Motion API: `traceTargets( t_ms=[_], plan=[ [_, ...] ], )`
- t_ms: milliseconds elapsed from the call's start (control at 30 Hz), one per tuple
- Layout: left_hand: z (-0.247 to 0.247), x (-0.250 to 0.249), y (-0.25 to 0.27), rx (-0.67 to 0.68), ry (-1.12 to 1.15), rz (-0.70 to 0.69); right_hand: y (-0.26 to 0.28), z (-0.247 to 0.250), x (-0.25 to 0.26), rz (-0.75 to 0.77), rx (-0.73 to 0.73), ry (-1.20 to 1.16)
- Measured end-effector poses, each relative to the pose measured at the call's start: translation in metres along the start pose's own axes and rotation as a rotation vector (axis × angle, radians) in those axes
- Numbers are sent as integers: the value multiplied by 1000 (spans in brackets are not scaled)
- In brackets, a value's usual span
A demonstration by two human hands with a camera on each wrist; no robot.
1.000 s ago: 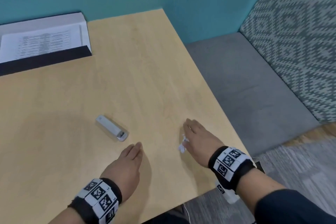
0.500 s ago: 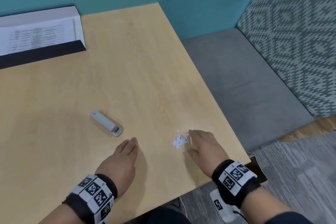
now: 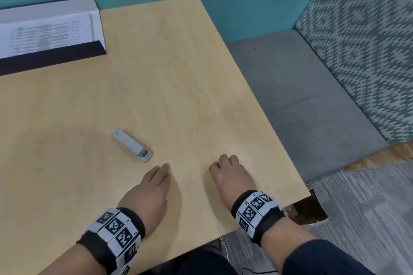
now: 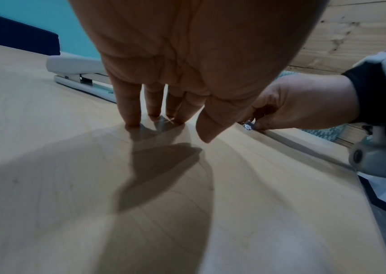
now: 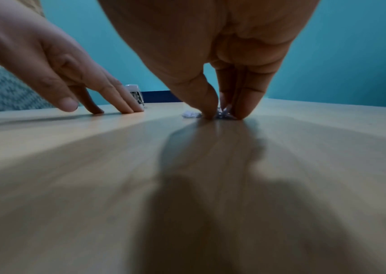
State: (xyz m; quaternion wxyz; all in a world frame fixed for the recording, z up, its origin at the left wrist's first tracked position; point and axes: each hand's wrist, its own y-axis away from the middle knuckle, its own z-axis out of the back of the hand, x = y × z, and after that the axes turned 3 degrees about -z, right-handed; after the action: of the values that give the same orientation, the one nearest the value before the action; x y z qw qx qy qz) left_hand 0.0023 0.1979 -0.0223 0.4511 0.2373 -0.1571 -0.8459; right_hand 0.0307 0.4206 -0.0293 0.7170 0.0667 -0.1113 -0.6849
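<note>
A white stapler (image 3: 131, 148) lies on the wooden table (image 3: 156, 73), just beyond my left hand (image 3: 164, 169). That hand rests flat with straight fingers, the fingertips (image 4: 132, 122) touching the tabletop and holding nothing. To its right, my right hand (image 3: 223, 163) is curled with the knuckles up. Its thumb and fingertips (image 5: 210, 113) pinch a little heap of white scraps (image 5: 190, 114) against the table. From the left wrist view one scrap (image 4: 248, 127) shows under the right hand (image 4: 299, 103). The head view hides the scraps beneath the hand.
A shallow box with a printed sheet (image 3: 44, 33) sits at the table's back left. The table's right edge (image 3: 274, 131) drops to a grey bench seat (image 3: 301, 85) with a patterned backrest (image 3: 368, 40). A teal wall stands behind.
My right hand, flat a second ago, drew back and bared the white scraps, then curled over them and now pinches them. The left hand and stapler stayed put.
</note>
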Motion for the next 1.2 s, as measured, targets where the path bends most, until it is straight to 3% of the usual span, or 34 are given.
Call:
traceTargets(
  t_ms=[167, 300, 400, 467, 567, 633, 733, 933, 1200],
  plan=[
    [-1, 2, 0, -5, 19, 2, -4, 1, -2, -11, 121, -12],
    [2, 1, 1, 5, 7, -2, -12, 5, -5, 30, 98, -66],
    [3, 1, 0, 19, -15, -1, -22, 14, -14, -52, 187, -181],
    [4, 1, 0, 26, -22, -3, -29, 18, -22, -210, 203, -345],
    [4, 1, 1, 33, -25, -11, -32, 21, -39, -475, 160, -821],
    [3, 2, 1, 21, -20, -13, -27, 25, -47, -564, 105, -1124],
    [5, 0, 0, 15, -2, -9, -18, 22, -56, -601, 79, -1358],
    [19, -19, -20, 9, -27, -66, -6, 12, -68, -689, 46, -1557],
    [25, -57, -53, 85, -131, -108, 16, 12, -99, -682, 8, -1923]
  ],
)
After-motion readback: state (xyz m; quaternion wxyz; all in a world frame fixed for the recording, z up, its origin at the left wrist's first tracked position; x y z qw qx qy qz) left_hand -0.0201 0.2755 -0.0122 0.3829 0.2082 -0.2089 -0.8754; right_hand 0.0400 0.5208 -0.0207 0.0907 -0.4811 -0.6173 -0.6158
